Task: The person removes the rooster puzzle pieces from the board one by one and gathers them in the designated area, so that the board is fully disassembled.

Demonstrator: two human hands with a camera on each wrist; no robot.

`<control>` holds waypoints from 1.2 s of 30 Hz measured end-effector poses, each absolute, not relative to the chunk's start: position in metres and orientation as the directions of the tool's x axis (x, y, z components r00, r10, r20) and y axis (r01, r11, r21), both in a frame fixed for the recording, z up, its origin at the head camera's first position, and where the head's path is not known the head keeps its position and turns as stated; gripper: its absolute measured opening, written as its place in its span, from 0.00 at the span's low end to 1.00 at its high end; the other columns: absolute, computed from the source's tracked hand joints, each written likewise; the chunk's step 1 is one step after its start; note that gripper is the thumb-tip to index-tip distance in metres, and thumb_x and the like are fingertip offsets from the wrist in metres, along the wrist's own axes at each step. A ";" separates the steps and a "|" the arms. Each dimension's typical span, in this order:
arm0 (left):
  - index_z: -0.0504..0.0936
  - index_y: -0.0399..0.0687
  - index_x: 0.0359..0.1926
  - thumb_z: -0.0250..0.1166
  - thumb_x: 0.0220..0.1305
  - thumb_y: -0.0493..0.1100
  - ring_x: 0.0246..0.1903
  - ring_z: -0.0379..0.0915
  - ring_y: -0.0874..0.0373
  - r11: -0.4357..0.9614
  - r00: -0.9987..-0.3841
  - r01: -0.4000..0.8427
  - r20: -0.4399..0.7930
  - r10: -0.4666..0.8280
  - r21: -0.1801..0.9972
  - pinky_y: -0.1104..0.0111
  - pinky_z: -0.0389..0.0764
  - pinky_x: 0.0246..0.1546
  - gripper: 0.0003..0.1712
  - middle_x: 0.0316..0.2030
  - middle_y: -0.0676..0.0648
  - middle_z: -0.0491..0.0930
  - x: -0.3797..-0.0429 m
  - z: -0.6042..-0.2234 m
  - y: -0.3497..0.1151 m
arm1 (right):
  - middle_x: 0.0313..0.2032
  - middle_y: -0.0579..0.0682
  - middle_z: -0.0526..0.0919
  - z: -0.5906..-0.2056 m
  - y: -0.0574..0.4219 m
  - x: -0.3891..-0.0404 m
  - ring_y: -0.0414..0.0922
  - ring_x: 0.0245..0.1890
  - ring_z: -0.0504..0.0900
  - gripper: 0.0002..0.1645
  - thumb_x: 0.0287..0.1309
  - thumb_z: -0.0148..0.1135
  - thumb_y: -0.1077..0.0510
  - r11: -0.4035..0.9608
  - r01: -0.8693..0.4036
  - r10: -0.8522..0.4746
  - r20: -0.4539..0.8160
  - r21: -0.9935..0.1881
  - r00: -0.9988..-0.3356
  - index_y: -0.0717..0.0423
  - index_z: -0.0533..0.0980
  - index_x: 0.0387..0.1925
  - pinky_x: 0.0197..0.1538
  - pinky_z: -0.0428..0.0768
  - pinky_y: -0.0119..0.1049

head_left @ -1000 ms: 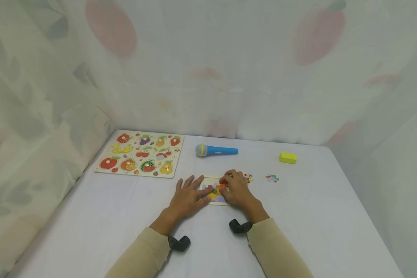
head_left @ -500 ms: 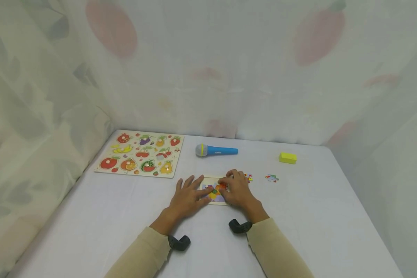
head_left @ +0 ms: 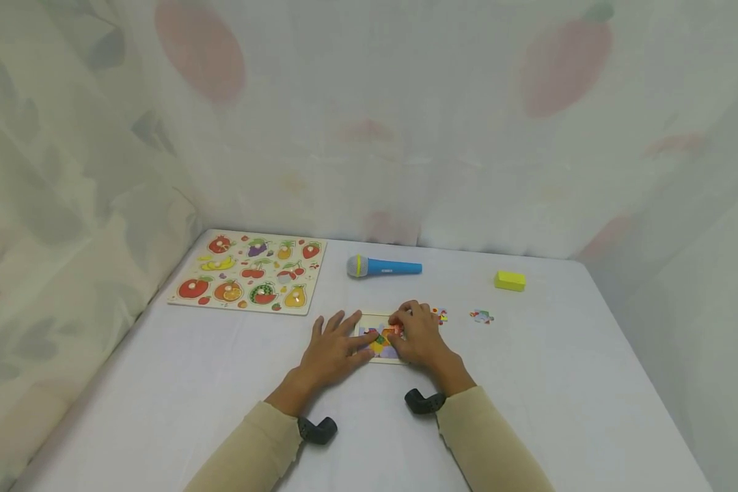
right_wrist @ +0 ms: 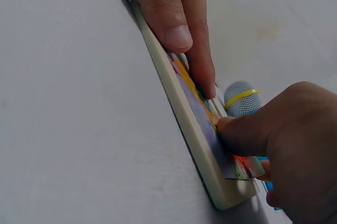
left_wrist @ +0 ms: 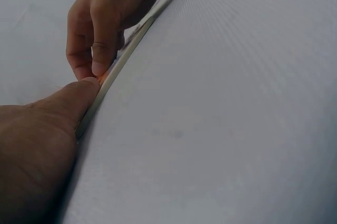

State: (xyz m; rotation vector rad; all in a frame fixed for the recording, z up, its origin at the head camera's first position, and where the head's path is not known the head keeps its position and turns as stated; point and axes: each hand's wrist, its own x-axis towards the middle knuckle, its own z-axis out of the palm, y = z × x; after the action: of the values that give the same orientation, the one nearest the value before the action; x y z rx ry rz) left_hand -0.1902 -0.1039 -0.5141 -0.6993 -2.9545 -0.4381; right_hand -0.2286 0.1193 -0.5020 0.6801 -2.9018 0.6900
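A small jigsaw puzzle in a pale wooden frame lies flat on the table, partly covered by both hands. My left hand has its fingers spread, with thumb and index finger resting on the pieces at the left side. Over the right side, my right hand curls its fingers and pinches a red and green puzzle piece. That piece sits slightly raised at the frame's end in the right wrist view. One loose puzzle piece lies just beyond the right hand, and another loose piece lies further right.
A fruit peg puzzle board lies at the back left. Behind the small puzzle is a blue toy microphone with a grey head. A yellow block stands at the back right. Patterned curtains enclose the white table.
Both hands stay almost in place on the small puzzle. The right fingers shift very slightly over the red piece.
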 end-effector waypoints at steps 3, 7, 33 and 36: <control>0.72 0.77 0.63 0.48 0.67 0.70 0.71 0.44 0.43 0.857 -0.897 0.443 0.135 0.422 0.263 0.39 0.39 0.64 0.26 0.72 0.52 0.54 -0.190 -0.514 -0.104 | 0.49 0.47 0.72 -0.501 0.119 -0.228 0.49 0.51 0.66 0.11 0.58 0.65 0.50 0.788 -0.463 -0.420 0.197 -0.406 -0.886 0.45 0.79 0.43 0.53 0.65 0.53; 0.72 0.77 0.63 0.47 0.67 0.70 0.71 0.44 0.44 0.856 -0.895 0.445 0.137 0.423 0.263 0.39 0.39 0.64 0.27 0.72 0.52 0.55 -0.190 -0.515 -0.104 | 0.45 0.44 0.74 -0.502 0.121 -0.227 0.47 0.47 0.69 0.10 0.58 0.66 0.51 0.761 -0.504 -0.444 0.239 -0.408 -0.864 0.44 0.79 0.42 0.48 0.66 0.49; 0.74 0.74 0.63 0.49 0.67 0.68 0.70 0.46 0.42 0.859 -0.895 0.446 0.143 0.423 0.252 0.38 0.41 0.63 0.26 0.72 0.50 0.57 -0.190 -0.512 -0.103 | 0.38 0.42 0.83 -0.505 0.140 -0.230 0.44 0.38 0.76 0.16 0.55 0.67 0.62 0.458 -0.415 -0.210 0.359 -0.786 -0.910 0.51 0.83 0.47 0.40 0.71 0.44; 0.74 0.74 0.63 0.50 0.67 0.68 0.70 0.46 0.42 0.855 -0.894 0.448 0.145 0.424 0.260 0.38 0.42 0.63 0.26 0.71 0.50 0.57 -0.189 -0.511 -0.103 | 0.38 0.46 0.84 -0.496 0.147 -0.229 0.46 0.38 0.77 0.15 0.56 0.67 0.63 0.427 -0.416 -0.177 0.377 -0.803 -0.909 0.55 0.82 0.47 0.42 0.70 0.45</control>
State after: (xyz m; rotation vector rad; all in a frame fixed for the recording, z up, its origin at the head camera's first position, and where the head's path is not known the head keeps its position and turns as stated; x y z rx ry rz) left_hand -0.1893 -0.1028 -0.5115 -0.6936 -2.9465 -0.4434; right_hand -0.2288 0.1466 -0.4960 0.5180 -2.4464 1.4777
